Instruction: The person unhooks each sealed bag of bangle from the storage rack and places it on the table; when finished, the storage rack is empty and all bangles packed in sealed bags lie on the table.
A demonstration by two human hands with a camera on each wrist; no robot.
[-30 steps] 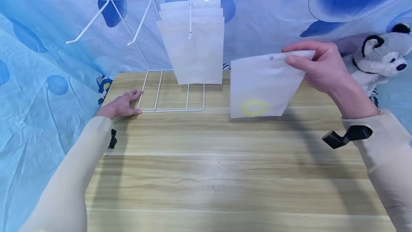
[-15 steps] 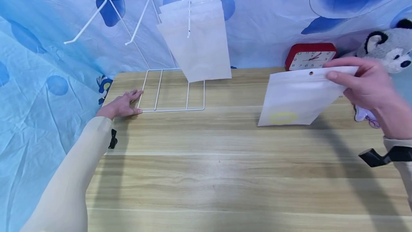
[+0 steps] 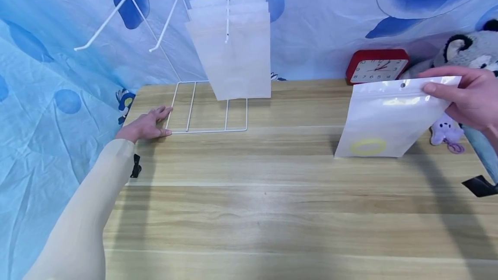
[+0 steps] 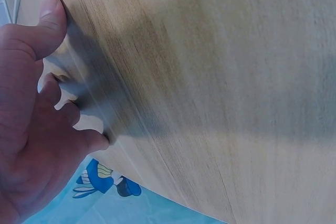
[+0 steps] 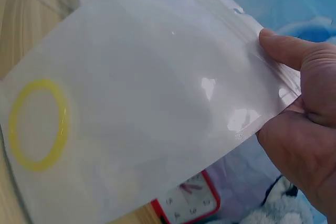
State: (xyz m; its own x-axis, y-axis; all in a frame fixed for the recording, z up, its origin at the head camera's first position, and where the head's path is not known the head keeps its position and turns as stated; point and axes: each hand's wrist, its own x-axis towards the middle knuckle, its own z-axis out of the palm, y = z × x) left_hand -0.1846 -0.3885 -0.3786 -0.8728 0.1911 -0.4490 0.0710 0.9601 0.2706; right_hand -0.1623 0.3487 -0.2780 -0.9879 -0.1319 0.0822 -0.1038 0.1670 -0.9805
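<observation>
My right hand (image 3: 476,96) pinches the top right corner of a white zip-lock bag (image 3: 389,118) between thumb and fingers. A yellow ring (image 5: 38,124) shows through the bag's lower end, and a hang hole (image 3: 403,85) sits in its top strip. The bag's bottom edge is close over the table. My left hand (image 3: 145,123) rests at the left end of a white wire display rack (image 3: 210,132), thumb and fingers spread against the base wires. Several similar white bags (image 3: 237,55) hang on the rack's right hook (image 3: 227,16); its other two hooks (image 3: 165,27) carry nothing.
A red-framed clock (image 3: 377,67) stands at the back right, beside a grey plush dog (image 3: 467,51). A small purple plush toy (image 3: 446,131) lies behind the right hand. Blue printed cloth (image 3: 319,25) lines the back and left of the wooden table (image 3: 264,211).
My right hand has carried the bag to the right and slightly down, uncovering the clock. The hanging bags have swung a little. My left hand has stayed on the rack.
</observation>
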